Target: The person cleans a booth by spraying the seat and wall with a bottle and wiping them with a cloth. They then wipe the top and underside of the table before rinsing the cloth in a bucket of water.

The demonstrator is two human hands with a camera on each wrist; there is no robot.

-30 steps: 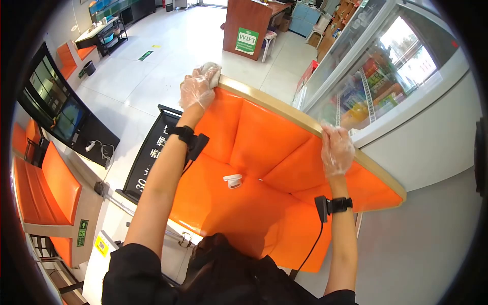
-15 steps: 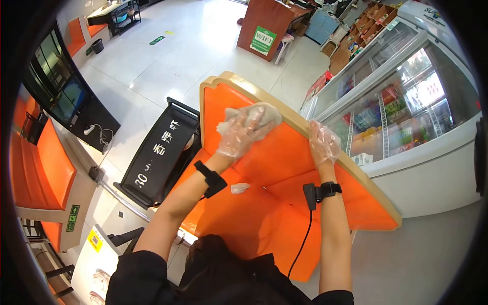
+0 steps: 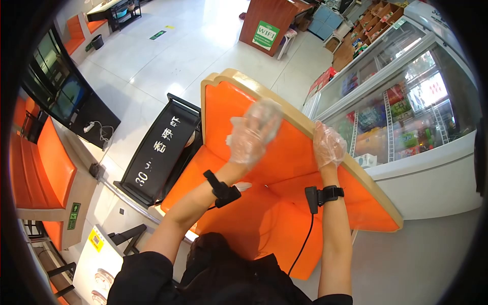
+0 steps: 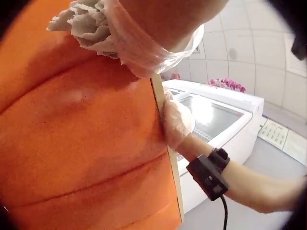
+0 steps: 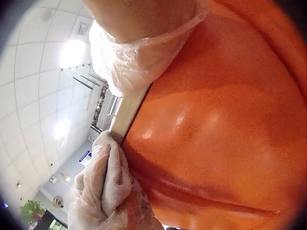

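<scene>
The left hand [image 3: 248, 142], in a clear plastic glove, holds a pale grey cloth [image 4: 88, 26] against the orange padded backrest [image 3: 221, 109] of a bench. In the right wrist view the cloth bunches in folds between its gloved fingers. The right hand [image 3: 329, 145], gloved the same way, grips the backrest's wooden top rim [image 3: 290, 114] farther right; in the left wrist view its fingers lie over that edge. On the orange seat [image 3: 244, 223] below, a small white object [image 3: 244, 186] shows partly behind the left wrist's camera.
Behind the rim on the right stands a glass-topped freezer [image 3: 401, 122] with packaged goods. A black rack [image 3: 160, 147] with white lettering stands close left of the bench. A white table [image 3: 96, 264] is at lower left; a wooden counter [image 3: 267, 28] is farther back.
From the backrest's far left top corner, the left hand has brought the cloth down and right onto the orange padding, then slightly right again. The right hand stays at the rim; the head view has shifted.
</scene>
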